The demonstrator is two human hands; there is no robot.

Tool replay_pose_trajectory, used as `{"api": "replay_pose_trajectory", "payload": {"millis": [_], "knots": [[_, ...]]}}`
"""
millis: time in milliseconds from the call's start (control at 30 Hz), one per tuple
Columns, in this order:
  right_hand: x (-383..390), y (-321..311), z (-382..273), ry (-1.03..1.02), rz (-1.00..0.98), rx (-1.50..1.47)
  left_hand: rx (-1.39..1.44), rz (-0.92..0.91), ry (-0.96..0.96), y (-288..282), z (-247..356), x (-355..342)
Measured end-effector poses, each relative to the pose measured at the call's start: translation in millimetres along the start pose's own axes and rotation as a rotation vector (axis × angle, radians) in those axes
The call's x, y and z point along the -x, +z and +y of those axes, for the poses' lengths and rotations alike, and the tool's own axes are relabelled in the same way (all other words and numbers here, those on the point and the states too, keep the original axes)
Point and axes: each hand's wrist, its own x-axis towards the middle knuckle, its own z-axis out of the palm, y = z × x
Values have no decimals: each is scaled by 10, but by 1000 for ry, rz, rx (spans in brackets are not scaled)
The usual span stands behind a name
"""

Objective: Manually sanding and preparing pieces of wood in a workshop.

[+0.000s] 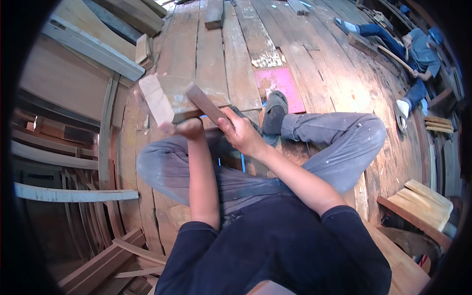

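I sit cross-legged on a plank floor, with both forearms reaching forward. My left hand (183, 129) is closed at the near end of a pale, thick wooden block (157, 101); part of the hand is blurred behind the wood. Right beside the block spreads a flat brown board surface (196, 88), and I cannot tell whether the two are joined. In my right hand (241, 133), fingers wrapped round its lower end, is a narrow brown wooden bar (205, 103). Its upper end tilts up and left over the board surface, close to the block.
Stacked timber and frames (73, 113) line the left side. A pink sheet (285, 88) lies ahead by my shoe. At the far right another person (423, 54) sits holding a long wooden piece (396, 58). Pale boards (423, 204) lie at my right.
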Motion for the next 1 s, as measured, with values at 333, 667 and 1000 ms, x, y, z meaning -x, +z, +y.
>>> {"api": "replay_pose_trajectory", "payload": {"millis": [333,667,1000], "knots": [[52,113,-108,-102,-40,18,-97,91,21,-164,151,-123],[-28,80,-120,-207,-34,-1,-318,56,137,-210,172,-110],[123,-84,-66,-72,-87,-11,-57,53,80,68,308,-14]]}}
